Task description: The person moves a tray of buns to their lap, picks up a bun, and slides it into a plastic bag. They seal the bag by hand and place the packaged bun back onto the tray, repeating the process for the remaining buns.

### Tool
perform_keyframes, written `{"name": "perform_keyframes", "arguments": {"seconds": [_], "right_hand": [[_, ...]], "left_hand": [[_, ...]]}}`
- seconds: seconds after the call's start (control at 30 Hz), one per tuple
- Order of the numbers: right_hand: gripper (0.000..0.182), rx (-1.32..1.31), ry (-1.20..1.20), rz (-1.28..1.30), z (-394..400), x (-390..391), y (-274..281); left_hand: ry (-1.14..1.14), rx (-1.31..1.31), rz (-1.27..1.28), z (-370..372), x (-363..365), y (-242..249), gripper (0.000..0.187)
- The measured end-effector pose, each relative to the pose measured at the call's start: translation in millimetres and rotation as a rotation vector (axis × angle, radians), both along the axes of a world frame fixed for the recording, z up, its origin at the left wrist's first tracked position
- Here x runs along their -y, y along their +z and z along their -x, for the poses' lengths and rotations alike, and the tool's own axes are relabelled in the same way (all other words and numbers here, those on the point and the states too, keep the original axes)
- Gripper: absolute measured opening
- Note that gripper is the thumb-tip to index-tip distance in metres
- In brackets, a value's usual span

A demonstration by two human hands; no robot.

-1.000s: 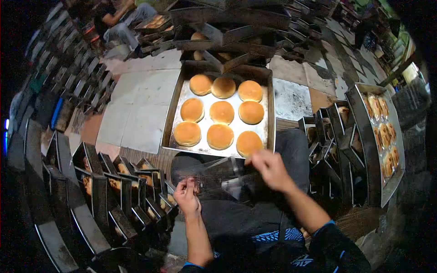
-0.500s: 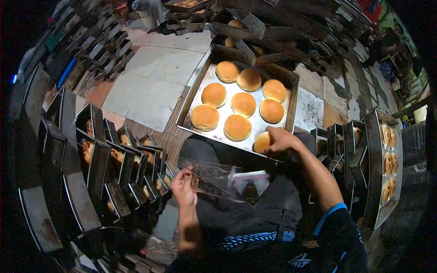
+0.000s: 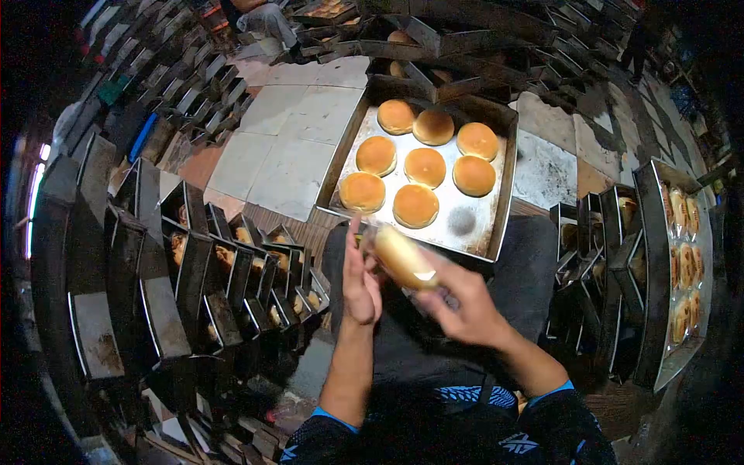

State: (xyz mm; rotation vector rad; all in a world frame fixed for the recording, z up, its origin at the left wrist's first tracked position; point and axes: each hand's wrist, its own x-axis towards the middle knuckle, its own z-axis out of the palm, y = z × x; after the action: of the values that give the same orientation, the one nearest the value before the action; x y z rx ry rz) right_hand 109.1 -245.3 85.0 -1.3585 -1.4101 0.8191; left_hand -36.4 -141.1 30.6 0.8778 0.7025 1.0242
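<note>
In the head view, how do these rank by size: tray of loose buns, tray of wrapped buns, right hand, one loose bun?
1. Tray of loose buns
2. Tray of wrapped buns
3. Right hand
4. One loose bun

A hand could reach over the near side of the tray (image 3: pixel 502 203) to the bare spot (image 3: pixel 463 222) by its near right corner. Buns (image 3: pixel 415 205) fill much of the rest. Far tins (image 3: pixel 496 56) block the back; side tins (image 3: pixel 190 267) crowd both knees.
</note>
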Motion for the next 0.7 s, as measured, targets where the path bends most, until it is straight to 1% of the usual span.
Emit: {"name": "perform_keyframes", "arguments": {"seconds": [0.03,0.07,0.1,0.13,0.17,0.2,0.23,0.27,0.3,0.33,0.37,0.4,0.43,0.47,0.5,0.57,0.6,0.63,0.7], "right_hand": [[0.054,0.132,0.075,-0.141,7.0,1.0,2.4],[0.057,0.249,0.164,-0.232,13.1,2.0,-3.3],[0.058,0.331,0.158,-0.271,19.2,0.6,1.2],[0.058,0.416,0.116,-0.3,22.1,-2.9,-1.6],[0.058,0.505,0.072,-0.333,21.7,-8.2,-3.9],[0.058,0.566,0.046,-0.294,17.6,-13.2,4.7],[0.058,0.561,0.051,-0.296,18.8,-13.7,8.0],[0.055,0.537,0.03,-0.245,22.4,-13.6,9.5],[0.053,0.511,0.01,-0.195,26.3,-13.5,10.4],[0.045,0.453,-0.045,-0.243,32.6,-8.5,10.5],[0.045,0.444,-0.034,-0.246,31.7,-6.5,7.0],[0.039,0.358,0.244,-0.15,24.6,-2.8,1.7],[0.034,0.263,0.519,-0.046,18.2,2.1,-3.3],[0.024,0.093,0.621,-0.002,12.1,0.5,-6.6],[0.015,-0.036,0.488,-0.062,16.0,-3.5,-2.6],[0.014,0.073,0.315,-0.123,23.2,-20.4,6.7],[0.016,0.104,0.376,-0.093,29.4,-27.3,-1.4],[0.016,0.101,0.375,-0.086,33.1,-25.3,-1.7],[0.02,0.168,0.548,-0.067,37.0,-23.0,1.7]], "left_hand": [[-0.058,0.392,0.179,-6.4,3.3,12.6,0.064],[-0.092,0.454,0.116,-10.7,5.5,28.7,0.064],[-0.125,0.516,0.054,-14.2,7.9,39.2,0.065],[-0.068,0.356,-0.071,-18.3,12.4,31.0,0.068],[-0.107,0.359,-0.008,-17.7,30.7,18.9,0.064],[-0.07,0.184,-0.08,-27.0,37.3,25.6,0.064],[-0.032,0.005,-0.147,-33.0,41.8,32.6,0.063],[0.041,0.073,-0.002,-31.8,36.5,10.4,0.061],[0.053,0.063,0.002,-27.4,27.5,14.7,0.061],[0.022,0.33,0.138,-18.6,11.2,23.4,0.061],[-0.009,0.599,0.271,-7.5,-3.4,29.3,0.061],[0.025,0.468,0.275,4.8,-13.2,26.8,0.064],[0.13,0.427,0.242,8.2,-15.9,31.3,0.06],[0.156,0.438,0.272,11.6,-15.3,30.9,0.063],[0.175,0.452,0.298,12.6,-15.2,30.6,0.065],[0.16,0.465,0.309,2.1,-5.6,26.9,0.065],[0.077,0.268,0.253,3.0,-4.0,25.8,0.061],[-0.008,0.073,0.197,3.3,-2.6,24.6,0.058],[0.072,0.38,0.424,10.3,-15.2,22.5,0.054]]}}
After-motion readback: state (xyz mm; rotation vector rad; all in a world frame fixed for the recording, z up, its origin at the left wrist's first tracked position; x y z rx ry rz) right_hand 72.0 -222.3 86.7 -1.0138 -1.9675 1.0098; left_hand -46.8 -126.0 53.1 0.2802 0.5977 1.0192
